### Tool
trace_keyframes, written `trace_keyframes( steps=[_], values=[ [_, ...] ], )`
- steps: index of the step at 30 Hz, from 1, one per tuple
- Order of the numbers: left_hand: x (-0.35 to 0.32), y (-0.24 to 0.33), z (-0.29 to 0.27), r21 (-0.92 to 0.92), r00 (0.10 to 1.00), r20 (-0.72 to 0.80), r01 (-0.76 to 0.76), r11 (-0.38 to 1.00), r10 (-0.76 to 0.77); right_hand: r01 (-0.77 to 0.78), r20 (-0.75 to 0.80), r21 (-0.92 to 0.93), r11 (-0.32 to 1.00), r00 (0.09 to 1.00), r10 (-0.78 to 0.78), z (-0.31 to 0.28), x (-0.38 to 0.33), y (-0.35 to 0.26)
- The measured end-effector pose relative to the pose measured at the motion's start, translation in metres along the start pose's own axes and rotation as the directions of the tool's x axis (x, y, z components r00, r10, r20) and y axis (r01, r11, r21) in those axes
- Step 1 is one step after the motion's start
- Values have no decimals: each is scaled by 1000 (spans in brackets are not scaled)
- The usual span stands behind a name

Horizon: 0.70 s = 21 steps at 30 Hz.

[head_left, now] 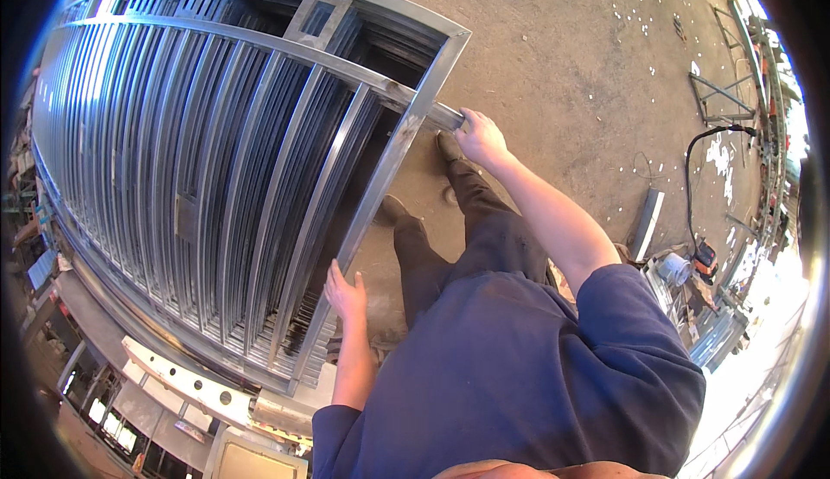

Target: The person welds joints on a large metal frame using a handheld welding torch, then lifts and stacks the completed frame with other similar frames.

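Note:
A stack of large shiny metal frames (385,189) fills the left side, each with many parallel bars and a few rectangular cut-out plates (322,19) near the far edge. My right hand (482,139) is closed around the end of a metal bar (444,116) that sticks out past the top frame's end rail. Nearer to me, my left hand (347,296) rests against the outer side of that end rail, its fingers and thumb apart. How far its fingertips reach under the rail is hidden.
A white beam with round holes (186,384) lies at the lower left, by a machine-like bench. To my right are a pale metal bar (647,224), a black cable (692,163), an orange-and-black tool (705,259) and a metal stand (726,98). White scraps dot the concrete floor (562,55).

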<state>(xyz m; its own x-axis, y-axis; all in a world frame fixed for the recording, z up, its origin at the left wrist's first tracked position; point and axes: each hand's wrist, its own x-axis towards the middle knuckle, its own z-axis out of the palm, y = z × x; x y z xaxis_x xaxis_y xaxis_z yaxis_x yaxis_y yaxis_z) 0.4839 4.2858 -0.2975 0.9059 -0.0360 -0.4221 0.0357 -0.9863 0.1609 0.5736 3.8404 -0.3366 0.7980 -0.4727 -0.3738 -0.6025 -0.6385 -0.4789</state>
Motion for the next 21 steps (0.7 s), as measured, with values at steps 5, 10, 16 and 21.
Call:
trace_keyframes(
  steps=[5, 10, 16, 21],
  values=[
    [-82, -11, 57, -365, 839, 440, 492, 790, -319, -346, 375, 119, 931, 883, 280, -26, -42, 69],
    [-124, 64, 68, -372, 714, 689, 492, 787, -121, -505, 498, -91, 859, 723, 478, -63, -91, 202],
    [-99, 151, 42, -450, 796, 592, 458, 767, -128, -457, 599, -260, 851, 614, 513, -98, -151, 300],
    [-93, 232, 2, -537, 841, 536, 405, 740, -72, -365, 695, -121, 923, 633, 341, -75, -227, 341]
  ],
)
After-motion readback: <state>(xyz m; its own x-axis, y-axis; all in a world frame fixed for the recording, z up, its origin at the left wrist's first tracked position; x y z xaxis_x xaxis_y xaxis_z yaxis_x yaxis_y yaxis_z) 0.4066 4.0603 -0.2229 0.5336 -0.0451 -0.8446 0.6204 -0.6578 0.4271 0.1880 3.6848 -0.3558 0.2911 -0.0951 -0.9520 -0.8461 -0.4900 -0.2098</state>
